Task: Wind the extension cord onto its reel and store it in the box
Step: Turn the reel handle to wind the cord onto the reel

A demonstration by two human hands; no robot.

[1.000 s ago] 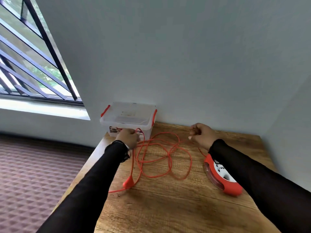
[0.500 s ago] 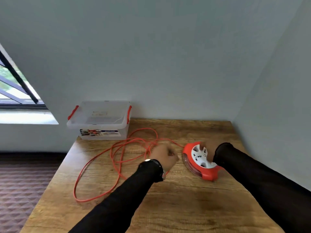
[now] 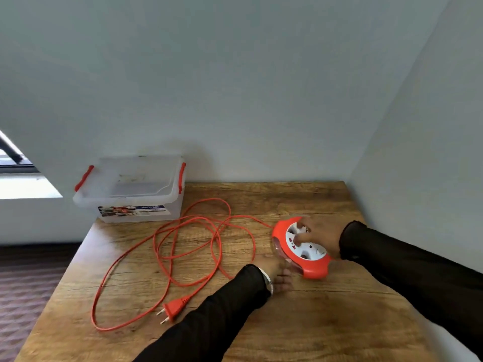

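Note:
An orange extension cord (image 3: 170,246) lies in loose loops across the middle of the wooden table (image 3: 326,322). Its two-pin plug (image 3: 171,309) rests near the front, beside my left sleeve. The red and white reel (image 3: 300,248) sits tilted on the table at the right. My right hand (image 3: 320,237) is on the reel's white socket face, fingers gripping its top. My left hand (image 3: 277,274) presses against the reel's lower left edge, fingers partly hidden under it. A clear plastic box (image 3: 130,189) with red clips stands lidded at the table's back left corner.
Walls close off the table at the back and the right. The table's left edge drops to a patterned carpet (image 3: 23,296). A window (image 3: 13,163) shows at the far left.
The plug has come into view near the front of the table. My left hand moved right to the reel's lower edge. My right hand shifted its grip on the reel's face. The camera panned slightly.

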